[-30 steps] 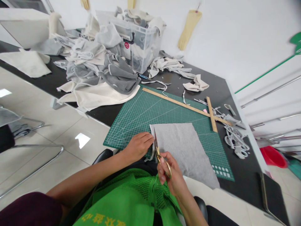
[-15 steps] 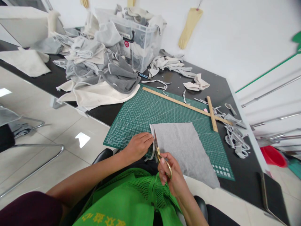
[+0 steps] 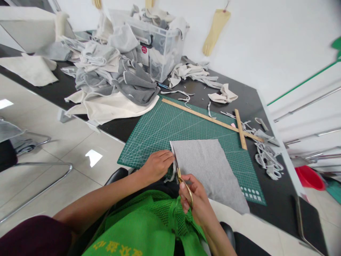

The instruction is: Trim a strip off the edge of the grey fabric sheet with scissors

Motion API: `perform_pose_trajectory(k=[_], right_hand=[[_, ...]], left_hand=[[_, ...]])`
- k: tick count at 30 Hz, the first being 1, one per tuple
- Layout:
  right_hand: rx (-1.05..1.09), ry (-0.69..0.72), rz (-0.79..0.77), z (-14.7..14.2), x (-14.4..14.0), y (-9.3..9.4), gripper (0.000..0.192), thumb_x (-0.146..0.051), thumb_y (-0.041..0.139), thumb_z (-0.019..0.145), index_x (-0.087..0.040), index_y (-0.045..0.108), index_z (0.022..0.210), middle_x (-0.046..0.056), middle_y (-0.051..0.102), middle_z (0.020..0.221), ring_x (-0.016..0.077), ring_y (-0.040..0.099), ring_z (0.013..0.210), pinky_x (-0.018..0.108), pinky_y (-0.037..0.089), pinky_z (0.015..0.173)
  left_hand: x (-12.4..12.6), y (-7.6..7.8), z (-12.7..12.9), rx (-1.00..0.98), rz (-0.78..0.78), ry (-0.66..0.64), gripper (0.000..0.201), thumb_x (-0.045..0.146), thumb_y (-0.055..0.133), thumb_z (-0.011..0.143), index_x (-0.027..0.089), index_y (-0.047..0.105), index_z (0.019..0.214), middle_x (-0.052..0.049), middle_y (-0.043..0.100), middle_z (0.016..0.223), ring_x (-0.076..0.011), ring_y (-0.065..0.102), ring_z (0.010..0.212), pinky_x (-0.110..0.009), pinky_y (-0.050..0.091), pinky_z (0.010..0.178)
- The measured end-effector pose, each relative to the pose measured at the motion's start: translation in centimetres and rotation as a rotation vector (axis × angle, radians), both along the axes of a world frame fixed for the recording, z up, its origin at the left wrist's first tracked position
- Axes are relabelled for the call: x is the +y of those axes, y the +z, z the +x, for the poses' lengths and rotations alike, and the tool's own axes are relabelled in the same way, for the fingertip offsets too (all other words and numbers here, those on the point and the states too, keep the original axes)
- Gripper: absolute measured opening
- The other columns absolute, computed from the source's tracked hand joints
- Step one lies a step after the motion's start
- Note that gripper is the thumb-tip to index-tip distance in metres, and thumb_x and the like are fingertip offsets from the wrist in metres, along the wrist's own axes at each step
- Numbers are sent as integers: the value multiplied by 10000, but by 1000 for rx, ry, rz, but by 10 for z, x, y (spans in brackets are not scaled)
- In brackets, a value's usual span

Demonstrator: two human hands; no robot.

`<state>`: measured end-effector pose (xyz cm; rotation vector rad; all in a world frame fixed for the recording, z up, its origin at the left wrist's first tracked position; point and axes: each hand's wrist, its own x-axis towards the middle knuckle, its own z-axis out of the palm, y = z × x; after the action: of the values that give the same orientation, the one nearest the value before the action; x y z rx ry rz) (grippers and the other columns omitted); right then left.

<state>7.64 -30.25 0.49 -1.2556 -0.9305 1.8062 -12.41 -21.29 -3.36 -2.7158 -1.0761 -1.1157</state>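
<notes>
Landmark: green gridded cutting mat point(image 3: 170, 129) on the black bench point(image 3: 247, 97). Grey rectangular fabric sheet point(image 3: 210, 170) is lying on the mat's near right part, overhanging its near edge. Right hand point(image 3: 195, 201) is gripping gold-handled scissors point(image 3: 181, 177), grip closed through the loops, blades at the sheet's left edge. Left hand point(image 3: 157, 165) is pinching the narrow strip point(image 3: 174, 167) at that edge, grip closed on it. Long wooden ruler point(image 3: 207, 119) is lying along the mat's far side.

Grey fabric sheet point(image 3: 210, 167) lies flat on the mat; gold-handled scissors point(image 3: 181, 177) bite its left edge.
</notes>
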Motion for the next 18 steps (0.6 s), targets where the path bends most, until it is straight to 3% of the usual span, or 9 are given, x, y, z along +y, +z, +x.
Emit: perform_pose_trajectory(k=[8,18], right_hand=[[20,9,-22,-5,18,4,473,-600,762,877,-234,506,1034,-112,447,574,49,335,398,132,345,341],[31,-25,-41,-10,16,6,493,-633,745,876,-233,501,1030,-109,446,591,48,347,411,129,330,356]], left_hand=[[0,5,0,-53,39,-15,296,19,466,905,132,667,1091,-100,754,1066,-223,721,1033,-379,628,954],[0,6,0,-65,6,-33,276,28,465,926,129,665,1087,-99,755,1060,-226,723,1027,-386,630,952]])
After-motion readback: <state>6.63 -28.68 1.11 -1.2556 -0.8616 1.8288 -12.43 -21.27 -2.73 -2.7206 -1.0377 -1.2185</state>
